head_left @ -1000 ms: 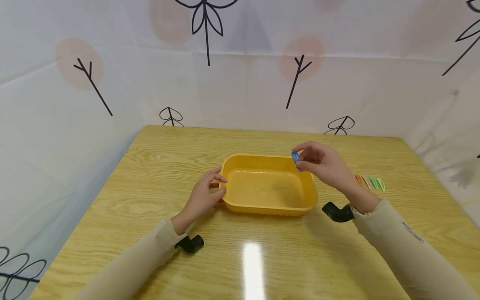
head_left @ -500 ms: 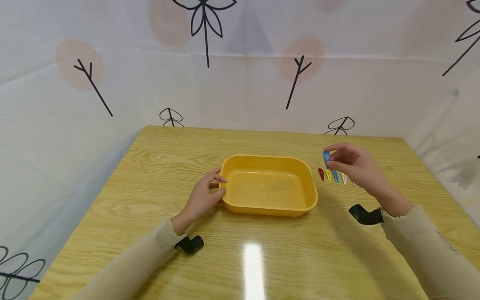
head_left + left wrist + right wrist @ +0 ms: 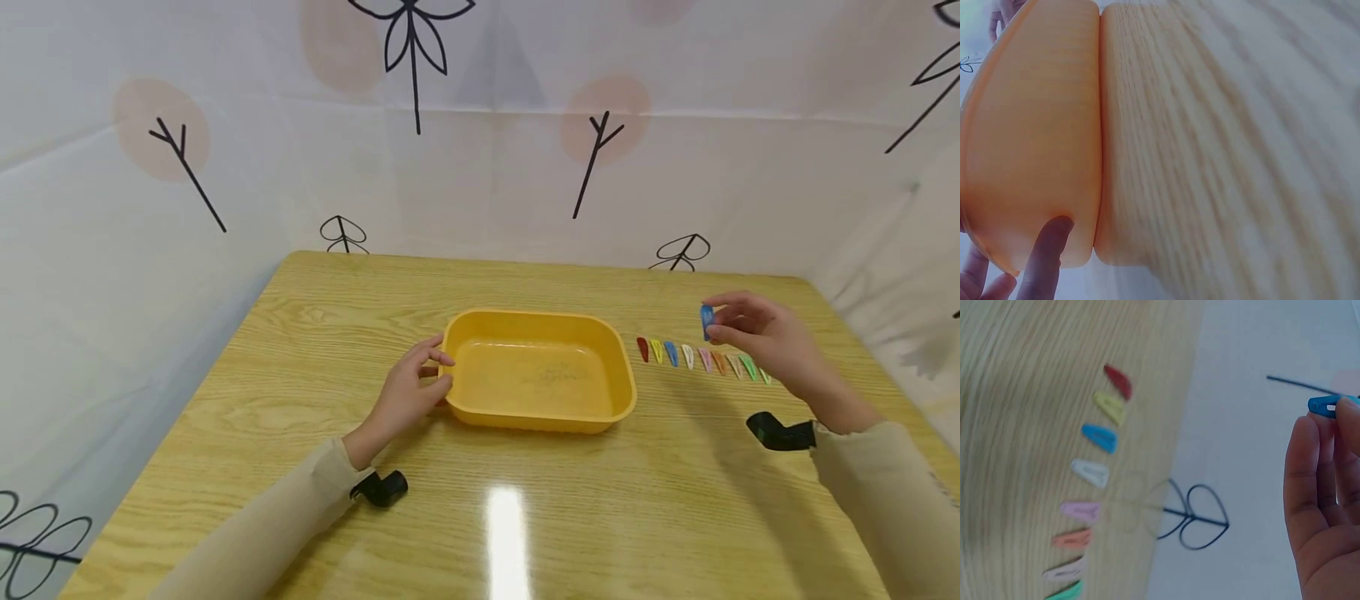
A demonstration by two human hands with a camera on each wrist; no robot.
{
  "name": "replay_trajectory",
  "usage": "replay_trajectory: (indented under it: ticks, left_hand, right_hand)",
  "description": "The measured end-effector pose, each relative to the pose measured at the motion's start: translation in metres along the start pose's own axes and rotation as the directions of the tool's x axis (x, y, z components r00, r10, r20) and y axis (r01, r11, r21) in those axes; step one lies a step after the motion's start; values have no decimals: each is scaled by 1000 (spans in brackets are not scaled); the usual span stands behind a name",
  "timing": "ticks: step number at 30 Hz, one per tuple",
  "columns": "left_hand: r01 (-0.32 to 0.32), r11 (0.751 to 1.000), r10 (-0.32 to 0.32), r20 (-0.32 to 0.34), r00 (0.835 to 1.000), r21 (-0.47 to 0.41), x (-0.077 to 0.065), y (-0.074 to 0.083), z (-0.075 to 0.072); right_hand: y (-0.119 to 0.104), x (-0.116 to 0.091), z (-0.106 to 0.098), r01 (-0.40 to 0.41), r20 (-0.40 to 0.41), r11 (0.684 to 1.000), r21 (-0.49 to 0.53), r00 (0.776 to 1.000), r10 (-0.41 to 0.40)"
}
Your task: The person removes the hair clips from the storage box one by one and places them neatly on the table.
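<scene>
My right hand (image 3: 772,340) pinches a blue snap hair clip (image 3: 707,322) between thumb and fingertips, raised above the table. In the right wrist view, this blue clip (image 3: 1324,404) shows at the right edge, partly covered by the thumb. Below the hand lies a slanting row of hair clips, from a red clip (image 3: 642,349) through yellow, blue, white, pink and orange to green ones. At the left end of a yellow plastic tub (image 3: 536,419), my left hand (image 3: 405,392) holds the rim. The left wrist view has a thumb (image 3: 1047,250) against the tub's outer wall.
The tub stands mid-table on a wood-grain table (image 3: 360,308), left of the clip row. A pale patterned cloth (image 3: 487,183) hangs behind the table and along its sides. Black wrist cameras jut from both sleeves, and light glares near the front.
The right hand has moved right with the blue clip, from over the tub's right rim to above the clip row, uncovering more clips. The left hand and tub stay put.
</scene>
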State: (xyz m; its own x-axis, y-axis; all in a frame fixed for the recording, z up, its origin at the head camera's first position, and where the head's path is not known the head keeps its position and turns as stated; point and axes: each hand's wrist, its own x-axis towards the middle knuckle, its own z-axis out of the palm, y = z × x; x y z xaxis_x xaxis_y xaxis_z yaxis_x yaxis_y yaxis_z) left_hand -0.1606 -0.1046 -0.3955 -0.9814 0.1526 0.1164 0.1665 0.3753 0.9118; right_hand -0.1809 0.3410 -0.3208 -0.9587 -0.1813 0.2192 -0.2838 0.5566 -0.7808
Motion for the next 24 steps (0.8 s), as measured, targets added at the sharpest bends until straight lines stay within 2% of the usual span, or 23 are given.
replay_trajectory:
  ticks: [6,13,16,24]
  left_hand:
    - [-8,1000,8,0,1000,-8,0,-1,0]
    - [-7,1000,7,-8,1000,-7,-1,-1,-1]
    - [-6,1000,6,-5,1000,-15,-1,-1,-1]
    - [4,1000,-4,-9,1000,-18,-1,-1,0]
  right_hand:
    - [26,-3,-15,1,19,999,38,1000,-2]
    - [47,-11,-26,-34,17,996,86,999,33]
    - [55,-14,-30,-60,-3,996,59,998,61]
    - [80,-21,-42,-77,30,996,33,997,76]
